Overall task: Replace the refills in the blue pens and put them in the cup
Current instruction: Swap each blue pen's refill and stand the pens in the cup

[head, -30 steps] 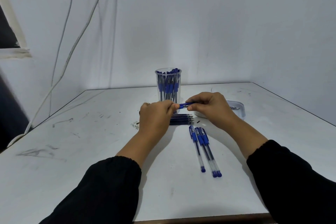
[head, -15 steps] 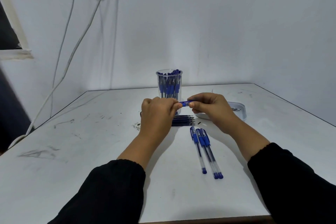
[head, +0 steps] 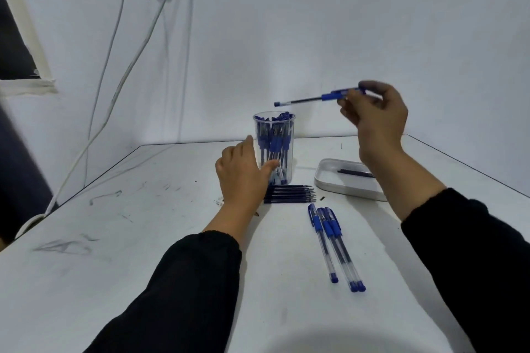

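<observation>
Pen raised above cup, at its 1 o'clock.
Your right hand point(head: 372, 117) pinches a blue-capped clear plastic pen point(head: 312, 99) by its cap end; your left hand point(head: 243, 175), fingers spread, touches the clear plastic cup point(head: 274, 149) of pens on the white table point(head: 143, 238).

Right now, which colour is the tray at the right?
The tray is white, seen best in the head view.

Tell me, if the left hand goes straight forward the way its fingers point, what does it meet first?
Most likely the clear cup of pens: the left hand lies just beside it, thumb at its wall; actual contact is unclear.
</observation>
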The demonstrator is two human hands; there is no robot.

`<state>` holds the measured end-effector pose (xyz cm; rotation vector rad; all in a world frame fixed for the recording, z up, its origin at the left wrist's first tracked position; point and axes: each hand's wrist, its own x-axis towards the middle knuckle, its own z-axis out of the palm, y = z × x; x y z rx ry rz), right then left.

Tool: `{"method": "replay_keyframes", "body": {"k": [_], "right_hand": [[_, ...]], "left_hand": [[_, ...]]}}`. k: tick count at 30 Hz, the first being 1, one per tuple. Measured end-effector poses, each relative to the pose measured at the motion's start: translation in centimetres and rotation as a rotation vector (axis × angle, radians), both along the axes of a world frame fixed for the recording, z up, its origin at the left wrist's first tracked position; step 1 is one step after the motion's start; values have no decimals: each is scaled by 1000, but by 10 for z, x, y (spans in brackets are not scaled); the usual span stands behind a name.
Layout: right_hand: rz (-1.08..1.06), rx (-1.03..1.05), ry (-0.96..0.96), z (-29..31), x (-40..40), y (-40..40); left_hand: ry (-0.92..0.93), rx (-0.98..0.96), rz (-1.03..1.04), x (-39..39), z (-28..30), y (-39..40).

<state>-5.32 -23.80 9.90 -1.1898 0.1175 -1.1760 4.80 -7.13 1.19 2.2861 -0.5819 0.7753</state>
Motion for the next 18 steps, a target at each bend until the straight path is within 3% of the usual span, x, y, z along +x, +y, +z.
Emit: {"method": "replay_keyframes", "body": {"k": [5, 9, 18], "right_hand": [[-196, -386, 122, 41, 38, 7], [-181, -715, 378, 51, 66, 19], [-144, -979, 788, 30, 90, 33]], "left_hand": [[196, 0, -80, 1, 0, -8], [178, -2, -70, 15, -7, -12], [180, -42, -64, 23, -14, -14]]}}
